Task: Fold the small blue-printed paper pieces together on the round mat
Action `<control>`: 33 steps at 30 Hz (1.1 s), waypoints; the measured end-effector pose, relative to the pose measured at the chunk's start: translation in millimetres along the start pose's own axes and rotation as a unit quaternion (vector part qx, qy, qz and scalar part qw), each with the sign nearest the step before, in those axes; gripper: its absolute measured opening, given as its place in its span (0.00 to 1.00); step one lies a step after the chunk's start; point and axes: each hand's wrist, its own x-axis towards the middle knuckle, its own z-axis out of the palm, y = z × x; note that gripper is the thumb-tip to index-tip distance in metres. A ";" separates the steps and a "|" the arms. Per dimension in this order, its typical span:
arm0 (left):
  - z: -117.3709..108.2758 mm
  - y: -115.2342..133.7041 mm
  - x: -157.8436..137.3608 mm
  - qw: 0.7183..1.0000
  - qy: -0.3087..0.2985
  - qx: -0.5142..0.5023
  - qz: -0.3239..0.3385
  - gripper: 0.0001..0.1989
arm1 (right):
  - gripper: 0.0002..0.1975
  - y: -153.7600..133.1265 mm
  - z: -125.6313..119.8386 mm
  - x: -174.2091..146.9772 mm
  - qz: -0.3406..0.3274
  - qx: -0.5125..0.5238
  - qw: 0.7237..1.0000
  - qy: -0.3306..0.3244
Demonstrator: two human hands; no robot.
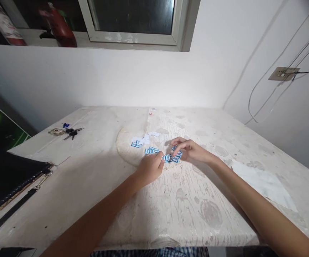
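Observation:
Between my hands is a small white paper strip printed with blue outlined boxes. My left hand pinches its left end between thumb and fingers. At its right end, the curled fingers of my right hand close on the strip, partly hiding it. Under those fingers lies another blue-printed paper piece, tilted. Just beyond my left hand sits a further blue-boxed paper piece. Farther left is a blue-outlined cutout, beside several plain white paper scraps.
The pieces lie on a worn white table. Keys and a small blue item are at the left, with a black bag nearer. A pale sheet lies at the right. A wall borders the table's far edge.

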 end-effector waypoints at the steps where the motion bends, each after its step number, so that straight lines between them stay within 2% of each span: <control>1: -0.4 0.3 0.1 1.000 -0.001 -0.002 -0.005 0.07 | 0.12 -1.7 -3.4 0.0 0.000 0.005 1.000 0.003; 4: -1.1 1.0 0.1 1.000 0.002 -0.012 -0.014 0.07 | 0.13 -2.8 -1.2 0.4 -0.016 0.009 1.000 0.025; 9: -1.1 0.1 -0.8 1.000 0.005 -0.028 -0.013 0.03 | 0.16 7.3 25.0 1.2 -0.044 -0.009 0.998 0.034; 11: -3.1 -0.1 -2.0 0.999 -0.002 -0.046 -0.008 0.03 | 0.18 10.4 30.3 1.5 -0.072 -0.055 0.995 0.031; 16: -9.7 1.0 -5.0 0.993 -0.031 -0.109 -0.025 0.14 | 0.22 6.6 28.4 1.1 -0.116 -0.193 0.974 0.026; 18: -9.8 1.3 -5.1 0.992 -0.026 -0.119 -0.031 0.13 | 0.23 3.3 26.9 0.5 -0.121 -0.233 0.965 0.022; 24: -3.9 1.3 -2.0 0.998 -0.002 -0.059 -0.014 0.05 | 0.23 0.3 24.3 -1.2 -0.115 -0.258 0.959 0.007; 33: 5.6 -1.3 -0.4 0.999 0.018 -0.025 -0.016 0.09 | 0.17 -9.7 8.2 -1.0 -0.054 -0.255 0.964 0.050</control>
